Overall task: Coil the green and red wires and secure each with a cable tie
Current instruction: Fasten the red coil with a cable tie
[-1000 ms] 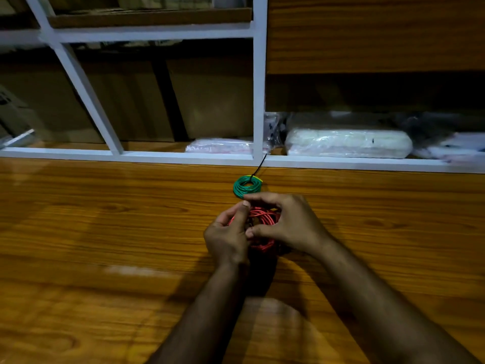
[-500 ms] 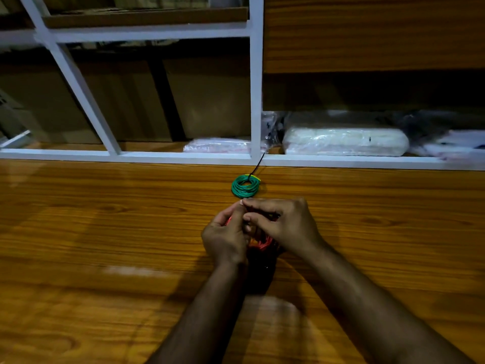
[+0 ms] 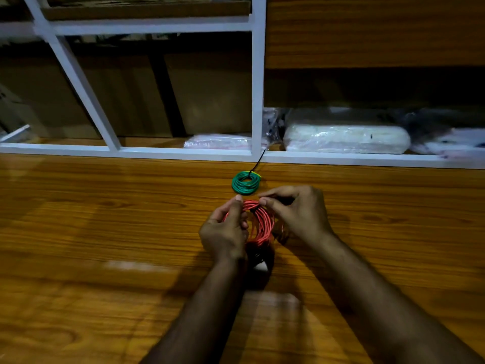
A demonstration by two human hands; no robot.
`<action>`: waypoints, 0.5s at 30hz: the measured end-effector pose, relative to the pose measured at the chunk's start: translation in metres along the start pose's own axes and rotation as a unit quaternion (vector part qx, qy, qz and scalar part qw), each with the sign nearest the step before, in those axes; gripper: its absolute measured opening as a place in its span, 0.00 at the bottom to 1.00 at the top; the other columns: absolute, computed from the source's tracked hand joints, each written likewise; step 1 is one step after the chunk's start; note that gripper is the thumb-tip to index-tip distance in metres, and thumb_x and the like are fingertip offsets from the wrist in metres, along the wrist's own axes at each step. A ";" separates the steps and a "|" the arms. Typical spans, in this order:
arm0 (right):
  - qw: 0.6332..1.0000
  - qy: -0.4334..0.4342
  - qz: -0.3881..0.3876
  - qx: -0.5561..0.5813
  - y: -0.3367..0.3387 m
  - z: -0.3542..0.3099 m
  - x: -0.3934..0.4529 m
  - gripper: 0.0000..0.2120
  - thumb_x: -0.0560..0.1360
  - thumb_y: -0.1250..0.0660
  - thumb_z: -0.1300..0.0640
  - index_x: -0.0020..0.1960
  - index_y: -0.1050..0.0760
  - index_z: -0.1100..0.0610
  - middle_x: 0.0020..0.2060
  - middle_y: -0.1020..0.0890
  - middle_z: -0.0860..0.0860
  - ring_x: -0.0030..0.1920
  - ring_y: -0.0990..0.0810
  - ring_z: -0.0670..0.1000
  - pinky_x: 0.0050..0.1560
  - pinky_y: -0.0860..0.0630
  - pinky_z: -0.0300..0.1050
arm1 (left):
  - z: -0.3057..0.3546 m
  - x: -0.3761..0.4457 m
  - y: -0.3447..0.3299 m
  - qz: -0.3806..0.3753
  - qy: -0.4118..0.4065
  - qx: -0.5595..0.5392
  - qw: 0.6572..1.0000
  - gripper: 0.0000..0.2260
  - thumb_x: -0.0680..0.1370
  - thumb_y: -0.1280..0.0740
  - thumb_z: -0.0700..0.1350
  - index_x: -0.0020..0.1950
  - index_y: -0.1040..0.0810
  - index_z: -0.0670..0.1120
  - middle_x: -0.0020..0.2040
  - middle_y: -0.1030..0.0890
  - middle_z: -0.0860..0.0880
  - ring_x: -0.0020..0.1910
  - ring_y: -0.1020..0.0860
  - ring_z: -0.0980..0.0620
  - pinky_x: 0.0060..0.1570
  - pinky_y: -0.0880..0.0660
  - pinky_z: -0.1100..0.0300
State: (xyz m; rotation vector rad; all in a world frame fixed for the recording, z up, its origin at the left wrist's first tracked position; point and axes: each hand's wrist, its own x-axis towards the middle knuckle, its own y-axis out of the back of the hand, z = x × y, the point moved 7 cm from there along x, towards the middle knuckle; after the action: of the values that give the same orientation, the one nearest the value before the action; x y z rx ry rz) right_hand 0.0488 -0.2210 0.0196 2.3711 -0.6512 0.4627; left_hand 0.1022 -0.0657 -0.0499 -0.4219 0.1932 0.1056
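A red wire coil [image 3: 260, 222] stands on edge above the wooden table [image 3: 105, 232], held between both hands. My left hand [image 3: 225, 232] grips its left side with the fingers curled round the loops. My right hand [image 3: 296, 214] pinches the top of the coil, where a small dark piece shows at the fingertips; whether this is a cable tie I cannot tell. Just beyond the hands lies a green wire coil [image 3: 246, 182], flat on the table, with a black cable tie [image 3: 258, 161] around it whose tail sticks up toward the shelf.
A white-framed shelf unit [image 3: 257, 101] runs along the table's far edge. Plastic-wrapped white packages [image 3: 346, 139] and a smaller flat packet [image 3: 217, 141] lie on its lowest shelf. A wooden panel [image 3: 367, 30] fills the upper right. Bare wood stretches left and right of my hands.
The hands have drawn slightly apart, and more of the red coil now shows between them. My right fingertips have shifted to the coil's top. The green coil has not moved.
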 end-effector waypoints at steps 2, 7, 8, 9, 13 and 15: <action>0.998 -0.054 0.000 0.043 -0.005 0.014 -0.001 0.04 0.71 0.24 0.57 0.46 0.14 0.52 0.41 0.13 0.44 0.43 0.16 0.40 0.45 0.17 0.45 | -0.004 -0.001 0.002 0.005 0.013 -0.013 1.000 0.08 0.76 0.29 0.43 0.52 0.18 0.41 0.28 0.22 0.47 0.22 0.31 0.56 0.19 0.38 0.67; 0.975 -0.160 0.067 0.140 -0.026 0.040 -0.022 0.02 0.75 0.27 0.58 0.43 0.17 0.53 0.39 0.14 0.49 0.42 0.15 0.48 0.45 0.18 0.52 | -0.007 -0.002 0.005 0.017 0.013 -0.048 0.999 0.09 0.77 0.30 0.44 0.52 0.21 0.38 0.29 0.23 0.47 0.21 0.31 0.57 0.18 0.37 0.67; 0.973 -0.166 0.076 0.144 -0.030 0.039 -0.024 0.03 0.76 0.29 0.58 0.44 0.18 0.53 0.39 0.15 0.48 0.42 0.16 0.47 0.44 0.18 0.51 | -0.006 -0.004 0.005 0.015 0.008 -0.042 0.999 0.09 0.78 0.31 0.44 0.52 0.21 0.39 0.29 0.23 0.47 0.21 0.31 0.57 0.19 0.36 0.67; 0.972 -0.169 0.084 0.138 -0.033 0.038 -0.025 0.03 0.77 0.30 0.58 0.45 0.19 0.53 0.39 0.15 0.47 0.41 0.17 0.46 0.43 0.19 0.47 | -0.007 -0.005 0.004 0.014 0.003 -0.033 0.999 0.10 0.78 0.31 0.46 0.52 0.21 0.39 0.30 0.23 0.47 0.22 0.31 0.56 0.19 0.36 0.66; 0.980 -0.142 0.122 0.069 -0.033 0.030 -0.024 0.05 0.77 0.31 0.59 0.44 0.21 0.50 0.36 0.20 0.40 0.40 0.22 0.35 0.40 0.25 0.36 | -0.008 -0.010 0.005 0.017 -0.021 0.018 0.999 0.12 0.79 0.34 0.49 0.53 0.22 0.39 0.32 0.23 0.47 0.27 0.28 0.55 0.25 0.30 0.64; 0.982 -0.131 0.118 0.068 -0.030 0.030 -0.022 0.05 0.77 0.31 0.59 0.45 0.21 0.50 0.37 0.19 0.39 0.41 0.21 0.35 0.40 0.24 0.34 | -0.006 -0.009 0.003 -0.005 -0.044 0.069 0.997 0.12 0.80 0.35 0.50 0.54 0.23 0.41 0.34 0.22 0.46 0.31 0.25 0.53 0.29 0.28 0.62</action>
State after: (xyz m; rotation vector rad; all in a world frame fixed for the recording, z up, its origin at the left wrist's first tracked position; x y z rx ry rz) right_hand 0.0519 -0.2126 -0.0274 2.5193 -1.0609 0.3048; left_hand 0.0923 -0.0657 -0.0550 -0.2794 0.1107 0.0998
